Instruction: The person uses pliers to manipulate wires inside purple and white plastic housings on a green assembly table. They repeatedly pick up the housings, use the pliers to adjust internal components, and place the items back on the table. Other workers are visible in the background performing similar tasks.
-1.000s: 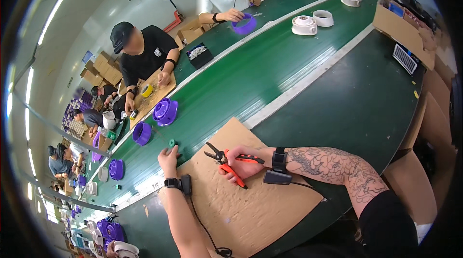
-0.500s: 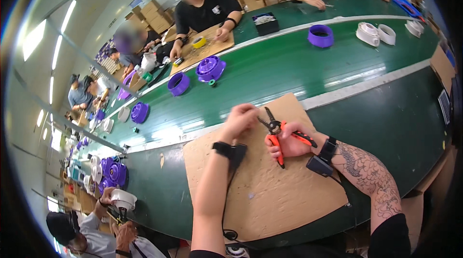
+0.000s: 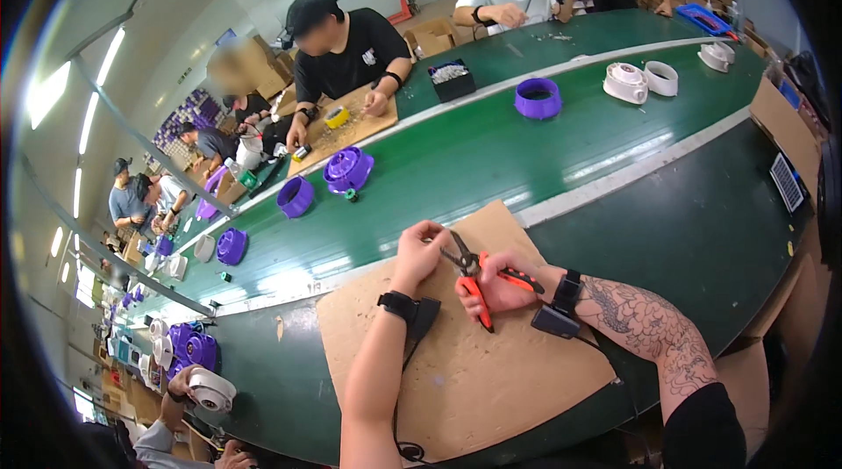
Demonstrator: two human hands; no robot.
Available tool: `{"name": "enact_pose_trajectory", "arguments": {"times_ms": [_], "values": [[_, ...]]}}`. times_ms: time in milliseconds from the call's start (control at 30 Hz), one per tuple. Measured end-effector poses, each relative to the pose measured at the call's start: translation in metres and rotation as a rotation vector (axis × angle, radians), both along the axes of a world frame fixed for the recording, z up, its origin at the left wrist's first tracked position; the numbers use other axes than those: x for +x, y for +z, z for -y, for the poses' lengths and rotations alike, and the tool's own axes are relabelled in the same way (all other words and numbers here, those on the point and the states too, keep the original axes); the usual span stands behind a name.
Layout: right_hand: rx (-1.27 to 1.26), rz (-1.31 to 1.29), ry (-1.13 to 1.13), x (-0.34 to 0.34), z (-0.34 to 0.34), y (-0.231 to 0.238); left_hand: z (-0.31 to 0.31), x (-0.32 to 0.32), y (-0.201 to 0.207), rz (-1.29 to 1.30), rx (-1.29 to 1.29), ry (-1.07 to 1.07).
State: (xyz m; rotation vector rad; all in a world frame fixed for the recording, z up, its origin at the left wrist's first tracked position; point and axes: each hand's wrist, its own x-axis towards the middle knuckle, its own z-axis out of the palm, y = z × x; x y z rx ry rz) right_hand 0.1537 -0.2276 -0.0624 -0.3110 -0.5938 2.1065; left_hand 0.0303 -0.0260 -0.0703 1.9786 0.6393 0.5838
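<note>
My right hand (image 3: 502, 286) grips a pair of wire-stripper pliers (image 3: 466, 262) with orange and black handles, its dark jaws spread and aimed at the fingertips of my left hand. My left hand (image 3: 417, 254) is closed in a pinch beside the jaw tips; whatever lies between its fingers is too small to make out. Both hands are above a brown cardboard sheet (image 3: 474, 390) laid on the green table. A black strap with a small box and cable sits on each wrist.
Across the green conveyor (image 3: 421, 172) are purple housings (image 3: 348, 169), a purple ring (image 3: 538, 99) and white housings (image 3: 625, 83). Co-workers sit along the far side, one at a board with yellow tape (image 3: 337, 117). At lower left, another person's hand holds a white housing (image 3: 211, 390).
The whole view has shifted, so the scene sits further left and mostly lower. The plier jaws are now closer to my left fingertips. My right hand keeps its grip.
</note>
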Motion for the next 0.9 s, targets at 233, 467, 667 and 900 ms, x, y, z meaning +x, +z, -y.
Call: {"name": "enact_pose_trajectory", "arguments": {"times_ms": [233,467,667,900], "values": [[-0.023,0.037,0.215,-0.023,0.010,0.007,0.011,0.013,0.019,-0.065,-0.089,-0.042],[-0.056,-0.016,0.219,-0.022,0.015,0.005,0.007,-0.002,0.015,0.220,-0.398,-0.014],[-0.037,0.004,0.174,-0.020,0.015,0.004,-0.003,-0.003,0.003,0.399,-0.632,0.065],[-0.075,0.032,0.120,-0.024,0.019,0.013,-0.005,-0.004,0.003,0.387,-0.629,0.057]]}}
